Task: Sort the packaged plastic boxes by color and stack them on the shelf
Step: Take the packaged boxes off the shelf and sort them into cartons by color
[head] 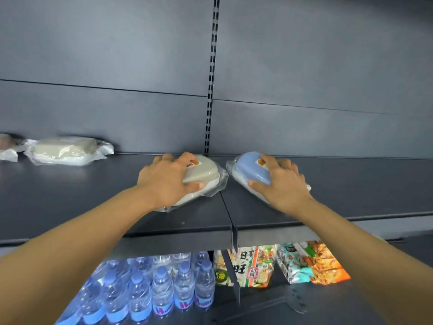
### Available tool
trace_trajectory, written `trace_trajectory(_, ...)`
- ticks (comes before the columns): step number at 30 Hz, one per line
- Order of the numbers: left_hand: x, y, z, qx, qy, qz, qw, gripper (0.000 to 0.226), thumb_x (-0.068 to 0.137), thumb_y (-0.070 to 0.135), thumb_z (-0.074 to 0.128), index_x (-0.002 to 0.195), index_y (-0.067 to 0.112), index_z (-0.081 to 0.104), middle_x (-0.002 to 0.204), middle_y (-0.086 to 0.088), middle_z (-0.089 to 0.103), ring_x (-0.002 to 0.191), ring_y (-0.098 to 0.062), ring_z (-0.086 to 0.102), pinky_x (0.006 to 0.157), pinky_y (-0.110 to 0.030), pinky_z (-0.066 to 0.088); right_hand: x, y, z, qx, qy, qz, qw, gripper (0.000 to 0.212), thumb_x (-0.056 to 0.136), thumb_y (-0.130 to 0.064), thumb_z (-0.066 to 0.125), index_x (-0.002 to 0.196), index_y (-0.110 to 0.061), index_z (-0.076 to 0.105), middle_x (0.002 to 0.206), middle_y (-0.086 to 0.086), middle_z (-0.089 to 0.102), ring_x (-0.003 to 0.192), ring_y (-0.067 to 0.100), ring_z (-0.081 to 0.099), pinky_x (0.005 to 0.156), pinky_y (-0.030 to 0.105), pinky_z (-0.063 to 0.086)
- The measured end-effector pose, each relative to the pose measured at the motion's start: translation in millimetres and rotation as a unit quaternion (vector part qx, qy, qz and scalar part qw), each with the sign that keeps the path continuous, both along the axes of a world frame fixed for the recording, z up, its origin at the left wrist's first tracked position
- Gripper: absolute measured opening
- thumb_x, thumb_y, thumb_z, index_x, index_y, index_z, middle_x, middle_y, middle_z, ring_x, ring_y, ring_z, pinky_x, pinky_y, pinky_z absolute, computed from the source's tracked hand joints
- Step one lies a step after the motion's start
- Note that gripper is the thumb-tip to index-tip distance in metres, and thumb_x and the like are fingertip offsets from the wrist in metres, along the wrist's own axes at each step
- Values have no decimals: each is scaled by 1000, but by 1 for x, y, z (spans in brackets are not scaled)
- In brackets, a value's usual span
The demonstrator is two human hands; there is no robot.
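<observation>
— Plainly, what step is in hand?

— Sorting. Nearest the camera, below the shelf (70, 198), stand the water bottles (161, 285) and snack packs (281, 263); neither belongs to the job. On the shelf itself, the left hand (164, 181) curls over a beige box (201, 172) in clear wrap, thumb on its near edge, fingers over the top. The right hand (281, 184) grips a blue box (250, 167) the same way. Both boxes sit close together either side of the shelf's centre seam, wrappers almost touching.

— And farther back?

— Against the shelf's back panel, well to the left of the seam, lies another beige box (65, 150) in its wrap. Beyond it, at the frame's edge, is a darker wrapped box (8, 144) — only partly seen, colour uncertain.

— The count?

— Two beige, one blue, one unclear: four wrapped boxes showing. Bottles run to roughly a dozen and a half; an exact count isn't possible. At least three snack packs.

— What comes next, by your reading?

— Likely the held beige box goes left to join its match, stacked square on top — slippery film calls for a firm hold. The blue one needs its own spot.
</observation>
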State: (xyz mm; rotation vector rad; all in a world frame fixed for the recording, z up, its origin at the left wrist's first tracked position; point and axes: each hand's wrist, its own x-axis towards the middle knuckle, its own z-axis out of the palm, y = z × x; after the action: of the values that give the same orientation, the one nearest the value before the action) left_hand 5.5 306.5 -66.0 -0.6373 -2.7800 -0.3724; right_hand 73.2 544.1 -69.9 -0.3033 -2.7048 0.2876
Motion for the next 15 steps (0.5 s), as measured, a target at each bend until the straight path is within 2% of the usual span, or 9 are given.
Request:
trace_trajectory(9,166,-33,-9,50,55,54,996,63,79,62,56,134,39,35,124,-5,50,121,-27,44,87,-41,43,131,-20,-23,-30,102,109,988,67,83,-50,60,142,-28,35,135,8,43,124,30,38,101,44,36)
trace_trajectory(12,219,-37,-38,52,33,67,996,63,79,61,58,133,38,36,120,-3,50,119,-26,45,87,-40,43,174,-19,-54,-41,87,122,988,66,80,-50,63,138,-28,39,133,6,45,123,29,40,99,43,35)
trace_trajectory(15,258,-40,-80,42,-10,59,997,62,78,60,60,132,38,40,122,-2,51,118,-26,47,89,-41,45,209,-14,-100,-58,51,132,988,69,74,-58,58,134,-28,44,129,5,51,119,30,43,97,43,38)
